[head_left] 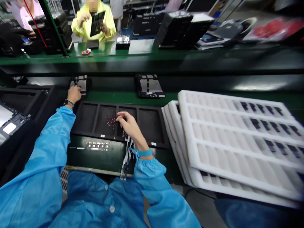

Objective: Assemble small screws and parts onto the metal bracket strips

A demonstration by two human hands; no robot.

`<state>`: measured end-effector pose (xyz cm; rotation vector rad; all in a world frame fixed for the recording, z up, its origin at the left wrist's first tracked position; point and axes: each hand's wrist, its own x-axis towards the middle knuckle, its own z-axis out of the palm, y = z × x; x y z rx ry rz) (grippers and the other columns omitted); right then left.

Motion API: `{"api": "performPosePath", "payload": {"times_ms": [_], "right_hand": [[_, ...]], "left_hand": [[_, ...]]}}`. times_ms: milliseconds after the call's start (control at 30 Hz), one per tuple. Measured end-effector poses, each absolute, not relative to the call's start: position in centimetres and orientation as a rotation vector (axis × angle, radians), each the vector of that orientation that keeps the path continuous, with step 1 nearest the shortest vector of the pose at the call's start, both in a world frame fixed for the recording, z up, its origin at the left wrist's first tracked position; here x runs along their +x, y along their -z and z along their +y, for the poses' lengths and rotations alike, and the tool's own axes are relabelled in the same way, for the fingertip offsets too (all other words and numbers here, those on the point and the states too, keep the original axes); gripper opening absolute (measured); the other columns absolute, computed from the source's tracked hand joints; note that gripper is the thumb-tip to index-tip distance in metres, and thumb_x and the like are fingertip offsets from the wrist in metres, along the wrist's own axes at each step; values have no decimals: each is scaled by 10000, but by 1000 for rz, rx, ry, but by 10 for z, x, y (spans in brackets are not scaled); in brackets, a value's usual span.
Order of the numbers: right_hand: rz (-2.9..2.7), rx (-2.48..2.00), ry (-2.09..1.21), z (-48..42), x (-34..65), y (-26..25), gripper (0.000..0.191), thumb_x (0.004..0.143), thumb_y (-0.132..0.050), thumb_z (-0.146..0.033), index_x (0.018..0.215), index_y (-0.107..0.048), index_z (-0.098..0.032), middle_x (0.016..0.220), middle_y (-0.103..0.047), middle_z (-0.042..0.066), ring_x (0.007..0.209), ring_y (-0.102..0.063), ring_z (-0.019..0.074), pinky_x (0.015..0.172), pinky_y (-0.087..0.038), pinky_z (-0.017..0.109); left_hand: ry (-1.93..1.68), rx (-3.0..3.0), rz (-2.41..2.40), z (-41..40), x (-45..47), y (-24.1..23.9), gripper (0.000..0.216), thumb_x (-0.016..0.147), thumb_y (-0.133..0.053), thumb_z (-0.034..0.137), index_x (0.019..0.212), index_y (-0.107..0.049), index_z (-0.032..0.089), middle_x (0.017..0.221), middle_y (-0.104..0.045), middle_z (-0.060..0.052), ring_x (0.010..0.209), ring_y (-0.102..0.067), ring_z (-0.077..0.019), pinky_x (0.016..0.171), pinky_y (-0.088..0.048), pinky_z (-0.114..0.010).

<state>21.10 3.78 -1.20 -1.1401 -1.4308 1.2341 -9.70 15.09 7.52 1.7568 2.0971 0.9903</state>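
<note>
At the far left of the bench, my left hand (74, 94) is closed on the near edge of a flat electronic device (82, 83) with a silver and black face. My right hand (130, 126) hovers over a black compartment tray (85, 116), its fingers bent together. Whatever lies between those fingertips is too small to make out. Beside them, tiny red parts (110, 121) lie scattered in the tray's second compartment. Below my right wrist hangs a strip of small silvery and black pieces (126, 160). A second electronic device (150, 87) rests farther right.
White foam trays (213, 139) holding small black parts are stacked on the right. A strip with rows of small parts (97, 146) lies before the black tray. Dark trays (21, 98) stand at left. Across the bench, a person in yellow (108, 19) holds a dark panel.
</note>
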Motion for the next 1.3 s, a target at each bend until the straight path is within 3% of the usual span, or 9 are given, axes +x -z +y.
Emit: {"api": "performPosePath", "payload": {"times_ms": [100, 200, 300, 400, 500, 667, 867, 1300], "right_hand": [[-1442, -1092, -1311, 38, 214, 18, 264, 908, -654, -396, 1085, -608, -206, 942, -781, 42, 586, -568, 111, 610, -516, 279], [-1437, -1002, -1377, 36, 214, 17, 328, 921, -728, -481, 1053, -568, -228, 1016, -791, 64, 639, -630, 124, 684, -581, 312], [-1422, -943, -1457, 33, 213, 12, 382, 903, -786, -535, 996, -577, -228, 1058, -797, 92, 690, -682, 147, 664, -603, 323], [-1452, -929, -1445, 30, 210, 6, 345, 899, -795, -512, 938, -631, -211, 1019, -803, 96, 713, -700, 158, 633, -592, 307], [-1547, -945, -1404, 27, 206, 3, 308, 898, -783, -487, 893, -675, -200, 878, -791, 65, 613, -626, 131, 566, -535, 274], [-1683, -935, -1379, 26, 202, 1, 297, 895, -747, -472, 904, -706, -178, 781, -753, 36, 539, -526, 104, 514, -443, 251], [-1782, -908, -1327, 25, 199, -1, 265, 909, -711, -421, 894, -732, -158, 750, -734, 39, 591, -551, 121, 548, -432, 255], [-1744, -913, -1410, 22, 191, 3, 271, 869, -726, -434, 873, -716, -164, 732, -725, 31, 505, -501, 103, 493, -425, 255]], "left_hand": [[-1043, 1790, 2003, 105, -83, -96, 104, 950, -640, 75, 950, -744, 81, 872, -714, -44, 979, -645, -202, 1062, -466, -385], [-898, 1880, 1725, 16, -58, -94, 72, 939, -761, 208, 917, -794, 148, 872, -762, -18, 866, -702, -200, 879, -541, -335], [-606, 2092, 1442, -74, -25, -61, 93, 991, -719, 244, 997, -807, 215, 992, -783, -53, 954, -699, -246, 899, -557, -383], [-468, 2180, 1622, -121, 5, -13, 200, 986, -698, 204, 1172, -768, 182, 1217, -720, -136, 1157, -644, -317, 987, -544, -456], [-452, 2190, 1783, -127, 22, 16, 243, 992, -680, 185, 1230, -730, 176, 1316, -664, -164, 1230, -594, -345, 977, -513, -482], [-467, 2119, 1770, -112, 26, 16, 236, 911, -781, 139, 1118, -673, 179, 1206, -702, -120, 1168, -577, -335, 960, -443, -475], [-448, 2078, 1716, -99, 24, 13, 272, 846, -832, 99, 944, -601, 203, 1023, -709, -69, 1078, -581, -306, 924, -381, -442], [-410, 2135, 1714, -102, 24, 16, 127, 918, -785, 190, 889, -663, 210, 1097, -716, -86, 1159, -566, -329, 988, -402, -492]]}}
